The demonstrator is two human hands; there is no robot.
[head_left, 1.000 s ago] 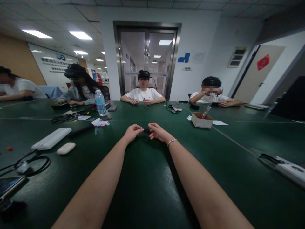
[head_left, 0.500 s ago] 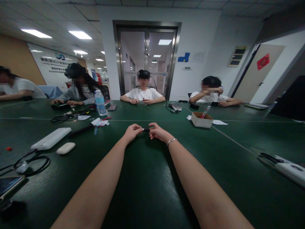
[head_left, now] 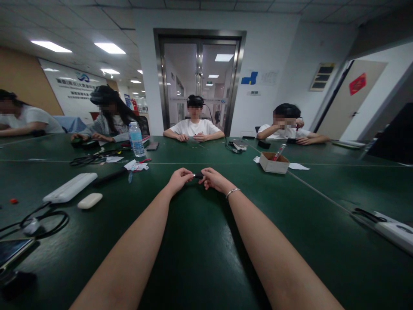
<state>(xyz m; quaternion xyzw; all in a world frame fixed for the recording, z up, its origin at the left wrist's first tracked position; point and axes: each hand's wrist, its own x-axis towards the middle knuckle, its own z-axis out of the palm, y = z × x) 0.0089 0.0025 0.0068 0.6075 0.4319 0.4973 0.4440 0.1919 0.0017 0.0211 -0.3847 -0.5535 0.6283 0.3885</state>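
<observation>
Between my hands, just above the green table [head_left: 200,241], lies a small black cylinder with a silver end [head_left: 198,176], too small to name more closely. My left hand [head_left: 180,180] pinches its silver end between thumb and fingertips. From the other side, my right hand [head_left: 213,179] has its thumb and forefinger closed on the black end, the other fingers curled below. A silver bracelet [head_left: 232,192] circles my right wrist. The fingers cover both ends of the cylinder.
To my left are a white power bank [head_left: 70,187], a white oval case [head_left: 90,200], black cables and a phone [head_left: 14,252]. Farther off stand a water bottle [head_left: 137,140] and an open box [head_left: 274,164]. A white power strip [head_left: 395,228] lies right. Several people sit opposite.
My right thumb and forefinger have closed in on the black end, where they were spread a little before. My left hand stays in place.
</observation>
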